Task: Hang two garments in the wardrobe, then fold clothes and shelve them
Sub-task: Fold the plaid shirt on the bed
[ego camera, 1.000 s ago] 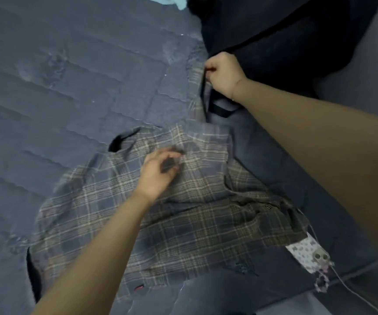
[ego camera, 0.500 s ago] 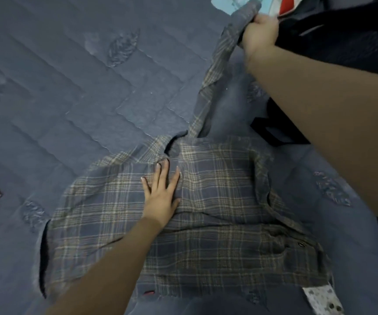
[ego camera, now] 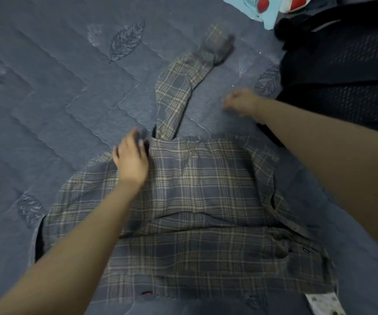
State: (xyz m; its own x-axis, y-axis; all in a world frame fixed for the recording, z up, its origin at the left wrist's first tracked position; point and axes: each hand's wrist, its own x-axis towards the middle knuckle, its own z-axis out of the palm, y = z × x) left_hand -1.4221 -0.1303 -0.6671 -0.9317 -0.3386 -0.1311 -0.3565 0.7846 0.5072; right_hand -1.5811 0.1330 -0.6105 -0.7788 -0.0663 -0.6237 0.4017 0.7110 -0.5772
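Blue quilted bed point(ego camera: 58, 92) carries one plaid shirt point(ego camera: 195, 201); my left hand point(ego camera: 131, 160) rests on it, fingers blurred, right hand point(ego camera: 242, 102) loosely curled, empty.

A blue quilted bedspread point(ego camera: 54, 83) stitched with leaf shapes is covering the bed. A light blue package point(ego camera: 260, 10) with a red spot is lying at its far edge, beside a red-and-white item point(ego camera: 294, 3).

Grey-and-cream plaid shirt point(ego camera: 206, 189) on blue quilt point(ego camera: 58, 76); seemingly black garment point(ego camera: 342, 64)
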